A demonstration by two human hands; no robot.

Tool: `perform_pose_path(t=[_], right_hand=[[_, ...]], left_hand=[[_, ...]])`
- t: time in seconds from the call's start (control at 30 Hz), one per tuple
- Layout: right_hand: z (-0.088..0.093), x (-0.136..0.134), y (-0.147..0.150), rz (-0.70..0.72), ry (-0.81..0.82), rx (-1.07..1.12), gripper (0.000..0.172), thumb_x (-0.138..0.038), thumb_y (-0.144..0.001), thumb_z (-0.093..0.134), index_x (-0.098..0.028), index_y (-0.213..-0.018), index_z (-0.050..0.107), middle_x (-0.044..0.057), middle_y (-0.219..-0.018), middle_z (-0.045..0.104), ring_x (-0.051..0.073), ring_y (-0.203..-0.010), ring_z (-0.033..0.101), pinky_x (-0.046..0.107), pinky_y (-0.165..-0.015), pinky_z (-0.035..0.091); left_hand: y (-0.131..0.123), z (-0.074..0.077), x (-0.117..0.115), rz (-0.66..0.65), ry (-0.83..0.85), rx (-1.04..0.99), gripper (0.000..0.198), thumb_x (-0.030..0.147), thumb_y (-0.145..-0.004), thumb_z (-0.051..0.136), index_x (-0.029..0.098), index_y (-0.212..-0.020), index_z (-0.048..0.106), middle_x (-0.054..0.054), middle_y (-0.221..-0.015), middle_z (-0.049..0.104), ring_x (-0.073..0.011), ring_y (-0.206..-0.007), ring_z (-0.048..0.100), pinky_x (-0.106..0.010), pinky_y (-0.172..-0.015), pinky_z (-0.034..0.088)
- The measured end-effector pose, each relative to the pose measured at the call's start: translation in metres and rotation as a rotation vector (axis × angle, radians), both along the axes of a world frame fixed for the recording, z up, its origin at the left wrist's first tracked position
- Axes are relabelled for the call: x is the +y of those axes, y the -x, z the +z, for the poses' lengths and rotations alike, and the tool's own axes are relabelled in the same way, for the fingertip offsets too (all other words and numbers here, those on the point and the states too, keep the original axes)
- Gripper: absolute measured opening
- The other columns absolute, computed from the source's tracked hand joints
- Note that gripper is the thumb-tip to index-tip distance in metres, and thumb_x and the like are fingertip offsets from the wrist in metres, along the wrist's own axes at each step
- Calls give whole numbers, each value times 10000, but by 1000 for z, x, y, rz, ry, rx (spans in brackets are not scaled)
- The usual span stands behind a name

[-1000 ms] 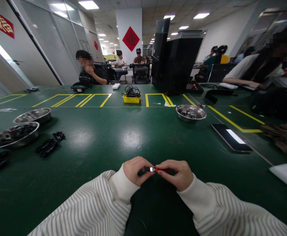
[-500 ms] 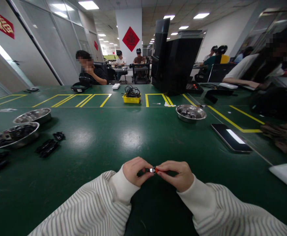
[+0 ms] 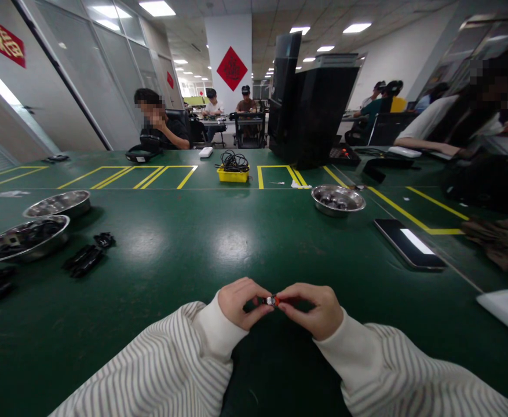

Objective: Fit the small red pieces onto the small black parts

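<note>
My left hand and my right hand meet low in the middle of the head view, just above the green table. Both are closed in a pinch on one small part with a silver end and a red end. The left fingers grip the silver side, the right fingers the red side. Striped sleeves cover both forearms. Nothing else lies within a hand's width of them.
Two steel bowls and loose black parts sit at the left. A third steel bowl and a phone lie at the right. A yellow bin with cables and black equipment stand farther back. Other people sit beyond.
</note>
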State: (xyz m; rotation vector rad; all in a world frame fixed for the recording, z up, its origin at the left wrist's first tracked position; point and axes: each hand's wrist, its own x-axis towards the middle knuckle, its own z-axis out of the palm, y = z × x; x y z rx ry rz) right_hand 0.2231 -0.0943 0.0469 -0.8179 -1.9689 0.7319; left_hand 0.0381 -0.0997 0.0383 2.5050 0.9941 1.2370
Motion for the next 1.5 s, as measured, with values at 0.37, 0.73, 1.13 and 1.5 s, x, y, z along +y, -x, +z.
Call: perform_pose_path(t=[0.37, 0.73, 1.13, 1.5], right_hand=[[-5, 4, -2, 28, 89, 48, 63, -190, -669, 630, -150, -675, 679, 61, -630, 681, 138, -527, 625, 207, -480, 505], [-8, 9, -3, 53, 108, 27, 56, -141, -656, 627, -128, -680, 675, 78, -660, 666, 149, -561, 618, 227, -495, 498], [-6, 7, -2, 0, 283, -92, 109, -211, -661, 610, -144, -726, 665, 45, -640, 677, 130, -522, 610, 212, -494, 500], [-7, 9, -4, 4, 181, -153, 93, -220, -678, 617, -164, -736, 661, 37, -682, 664, 136, -591, 611, 204, -494, 477]], left_hand=[[0, -1, 1, -9, 6, 13, 133, 247, -751, 543, 123, -742, 592, -24, -565, 581, -99, -514, 520, -202, -492, 429], [-1, -5, 4, -17, 87, 35, 122, 245, -751, 524, 141, -746, 586, -31, -624, 583, -103, -559, 516, -212, -530, 435], [0, -10, 3, -40, 219, 5, 113, 235, -745, 529, 143, -799, 566, -8, -644, 529, -78, -537, 484, -189, -518, 417], [2, -13, 5, -73, 111, 59, 174, 240, -773, 485, 169, -881, 601, -14, -678, 561, -55, -482, 491, -153, -463, 415]])
